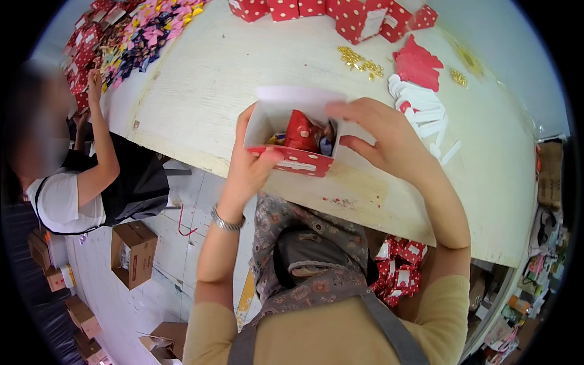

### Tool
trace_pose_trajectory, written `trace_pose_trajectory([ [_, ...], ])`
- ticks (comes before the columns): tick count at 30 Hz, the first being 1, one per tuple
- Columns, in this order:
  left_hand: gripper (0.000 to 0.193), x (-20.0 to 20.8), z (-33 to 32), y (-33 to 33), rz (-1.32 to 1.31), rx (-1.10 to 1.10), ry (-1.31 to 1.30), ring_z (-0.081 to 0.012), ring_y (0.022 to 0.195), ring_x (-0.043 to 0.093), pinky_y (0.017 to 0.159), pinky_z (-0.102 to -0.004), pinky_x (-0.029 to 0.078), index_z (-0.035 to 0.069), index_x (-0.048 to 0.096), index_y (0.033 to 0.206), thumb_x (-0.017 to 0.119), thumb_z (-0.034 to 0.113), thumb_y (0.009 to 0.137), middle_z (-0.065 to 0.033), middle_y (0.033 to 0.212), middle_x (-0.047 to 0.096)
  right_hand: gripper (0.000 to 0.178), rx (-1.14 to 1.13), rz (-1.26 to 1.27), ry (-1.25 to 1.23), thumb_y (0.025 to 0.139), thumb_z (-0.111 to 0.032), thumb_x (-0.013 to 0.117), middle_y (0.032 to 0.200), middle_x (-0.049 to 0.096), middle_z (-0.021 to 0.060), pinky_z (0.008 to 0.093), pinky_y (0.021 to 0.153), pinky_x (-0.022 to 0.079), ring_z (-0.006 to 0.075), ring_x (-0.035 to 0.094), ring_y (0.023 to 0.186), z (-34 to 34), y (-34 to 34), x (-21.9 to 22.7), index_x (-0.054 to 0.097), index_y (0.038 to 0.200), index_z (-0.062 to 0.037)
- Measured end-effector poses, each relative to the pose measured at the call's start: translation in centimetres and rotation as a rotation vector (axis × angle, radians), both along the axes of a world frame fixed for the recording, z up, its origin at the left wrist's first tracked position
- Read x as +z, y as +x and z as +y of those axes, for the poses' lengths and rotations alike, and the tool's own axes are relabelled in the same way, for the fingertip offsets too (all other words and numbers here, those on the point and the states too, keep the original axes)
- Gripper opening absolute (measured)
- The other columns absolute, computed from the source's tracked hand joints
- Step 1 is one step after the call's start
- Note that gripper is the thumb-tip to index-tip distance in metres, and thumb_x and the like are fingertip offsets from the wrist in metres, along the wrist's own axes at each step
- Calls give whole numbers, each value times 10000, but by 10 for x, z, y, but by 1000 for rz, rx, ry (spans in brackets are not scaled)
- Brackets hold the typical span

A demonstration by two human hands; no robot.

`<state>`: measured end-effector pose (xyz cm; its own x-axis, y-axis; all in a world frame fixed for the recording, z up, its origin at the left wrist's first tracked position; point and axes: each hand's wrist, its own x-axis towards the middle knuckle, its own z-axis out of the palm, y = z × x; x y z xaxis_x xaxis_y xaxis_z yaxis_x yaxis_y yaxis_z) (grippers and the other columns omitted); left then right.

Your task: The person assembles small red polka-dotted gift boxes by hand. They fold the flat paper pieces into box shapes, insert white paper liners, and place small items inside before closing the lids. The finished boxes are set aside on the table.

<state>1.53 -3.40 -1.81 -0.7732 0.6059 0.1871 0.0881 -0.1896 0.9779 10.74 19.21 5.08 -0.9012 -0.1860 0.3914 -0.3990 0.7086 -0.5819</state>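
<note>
A red gift box with pale polka dots (313, 165) sits near the front edge of the table, its white lid flap (298, 95) raised at the far side. Inside lies a shiny red packet (300, 131), with smaller wrapped pieces partly hidden around it. My left hand (250, 167) grips the left wall of the box, thumb across the front face. At the box's right side is my right hand (380, 134), slightly blurred, its thumb and fingers apart and its fingertips by the flap's right end. I see nothing held in it.
Beyond lie gold bells (360, 61), a red cloth-like piece (418, 62) and white strips (420, 103). More dotted boxes (360, 21) line the far edge. A co-worker (73, 182) works at left by colourful wrapped pieces (149, 36). Cardboard boxes (143, 255) stand on the floor.
</note>
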Motion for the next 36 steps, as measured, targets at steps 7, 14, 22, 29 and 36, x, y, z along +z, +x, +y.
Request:
trace_pose_trajectory([
  [7, 775, -31, 20, 16, 192, 252, 218, -261, 1240, 384, 1028, -407, 322, 77, 220, 1250, 678, 490, 781, -186, 1352, 344, 573, 159, 198, -511, 678, -201, 834, 1391, 339, 288, 356, 905, 422, 285, 544, 1039, -17, -10, -69, 415, 1055, -95],
  [14, 377, -24, 25, 17, 317, 302, 206, -232, 1162, 422, 1006, -368, 315, 28, 377, 1126, 521, 314, 928, -186, 1285, 410, 456, -2, 294, -438, 763, -185, 746, 1178, 461, 208, 362, 903, 395, 306, 469, 1082, -18, -8, -82, 460, 1090, -45],
  [22, 166, -10, 41, 17, 98, 463, 101, -68, 793, 485, 730, -210, 404, 11, 557, 782, 573, 116, 911, -26, 875, 558, 177, -221, 190, -609, 823, -103, 664, 1022, 531, 103, 262, 751, 437, 165, 531, 871, -28, -14, -75, 604, 961, -8],
  [29, 152, 15, 51, 2, 0, 455, -51, -32, 732, 513, 628, -190, 434, 1, 529, 968, 553, 147, 934, -28, 849, 610, 136, -253, 146, -843, 885, -112, 615, 950, 542, 64, 215, 637, 452, 86, 533, 743, -34, -34, -73, 569, 848, 10],
  [36, 241, 9, 50, -8, -44, 313, 45, -79, 786, 599, 674, -217, 485, -4, 459, 1164, 489, 104, 951, -110, 932, 664, 162, -325, -7, -959, 897, -136, 601, 892, 582, 53, 230, 650, 484, 71, 564, 768, -35, -42, -62, 544, 950, 6],
])
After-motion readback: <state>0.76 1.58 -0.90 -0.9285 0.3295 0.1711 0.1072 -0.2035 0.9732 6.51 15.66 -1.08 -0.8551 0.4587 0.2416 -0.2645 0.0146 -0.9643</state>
